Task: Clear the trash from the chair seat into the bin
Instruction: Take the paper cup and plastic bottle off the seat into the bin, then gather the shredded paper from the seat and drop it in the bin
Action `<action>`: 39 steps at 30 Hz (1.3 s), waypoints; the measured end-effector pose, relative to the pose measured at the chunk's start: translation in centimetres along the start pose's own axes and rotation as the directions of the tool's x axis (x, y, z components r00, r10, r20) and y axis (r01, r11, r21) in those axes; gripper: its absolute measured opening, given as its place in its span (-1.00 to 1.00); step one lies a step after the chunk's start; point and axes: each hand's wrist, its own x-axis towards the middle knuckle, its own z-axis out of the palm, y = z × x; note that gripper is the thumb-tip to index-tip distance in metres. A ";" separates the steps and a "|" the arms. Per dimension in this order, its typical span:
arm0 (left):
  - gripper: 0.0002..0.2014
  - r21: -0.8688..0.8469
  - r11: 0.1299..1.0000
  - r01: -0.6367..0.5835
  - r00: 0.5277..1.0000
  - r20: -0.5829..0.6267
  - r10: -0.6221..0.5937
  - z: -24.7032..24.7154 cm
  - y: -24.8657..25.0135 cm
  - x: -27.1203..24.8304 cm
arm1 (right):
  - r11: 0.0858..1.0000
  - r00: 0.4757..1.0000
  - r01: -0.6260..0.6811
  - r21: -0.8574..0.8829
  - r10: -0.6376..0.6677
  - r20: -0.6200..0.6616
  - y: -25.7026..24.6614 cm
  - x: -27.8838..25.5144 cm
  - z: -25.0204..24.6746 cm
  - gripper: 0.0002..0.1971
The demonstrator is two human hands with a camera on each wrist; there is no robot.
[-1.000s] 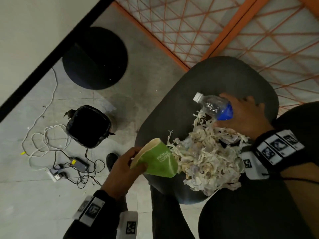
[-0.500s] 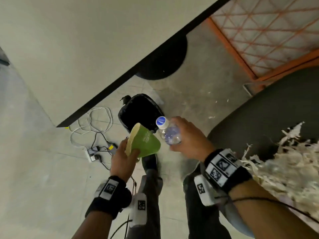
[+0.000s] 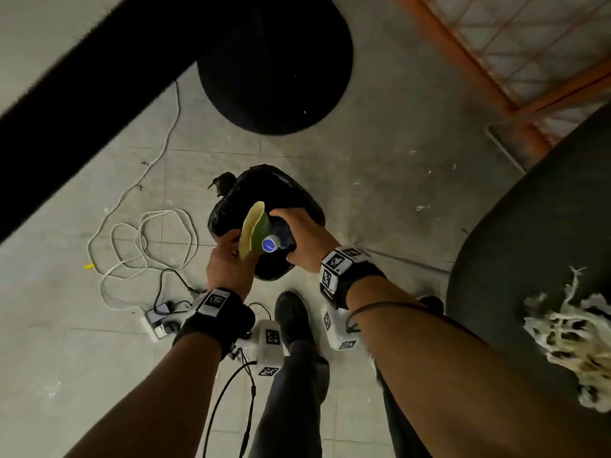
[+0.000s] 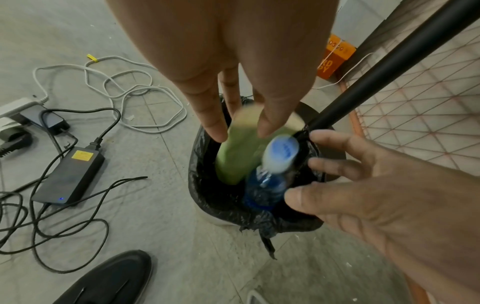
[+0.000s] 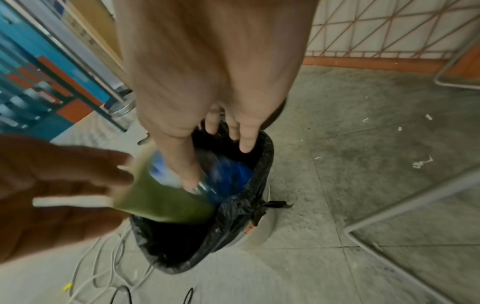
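A bin lined with a black bag [image 3: 281, 180] [image 4: 207, 195] [image 5: 182, 253] stands on the floor in front of me. Both hands hover over its mouth. My left hand [image 3: 236, 241] [image 4: 242, 129] has straight fingers around a blurred green paper cup [image 3: 253, 229] [image 4: 233, 160] [image 5: 166, 203] dropping into the bag. My right hand [image 3: 287, 233] [image 5: 218, 162] is spread, and a clear bottle with a blue label [image 3: 269, 244] [image 4: 265, 185] [image 5: 231, 172] slips from it into the bin. Shredded paper [image 3: 568, 332] lies on the dark chair seat [image 3: 529, 242] at the right.
White and black cables [image 3: 145, 233], a power strip [image 3: 155, 325] and a black adapter [image 4: 67, 176] lie left of the bin. A black round base [image 3: 274, 61] and a dark table edge [image 3: 82, 77] are beyond it. An orange lattice panel [image 3: 529, 44] is at the far right.
Both hands carried the cup and bottle from the chair seat over to the bin. Their fingers have straightened, and both items now blur downward into the bag.
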 end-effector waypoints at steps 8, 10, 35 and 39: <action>-0.63 -0.078 0.997 0.010 0.977 0.212 0.007 -0.9 1.4 -7.1 | 0.952 0.980 -0.120 0.280 0.159 -0.118 -1.9 -10.8 -4.0 -0.47; -0.76 -0.048 0.997 -0.063 0.945 0.318 0.075 -1.2 4.6 -11.8 | 0.922 0.971 -0.108 0.371 0.179 -0.161 -2.7 -16.3 -5.7 -0.55; 0.17 0.313 -0.029 -0.949 0.302 0.933 0.194 25.1 28.1 -40.5 | 0.577 0.379 -0.254 0.776 0.798 -0.469 17.5 -46.1 -16.5 0.01; 0.00 0.337 -0.080 -0.938 0.300 0.906 0.299 25.8 28.4 -41.3 | 0.553 0.300 -0.102 0.827 0.810 -0.505 18.5 -46.8 -16.9 -0.33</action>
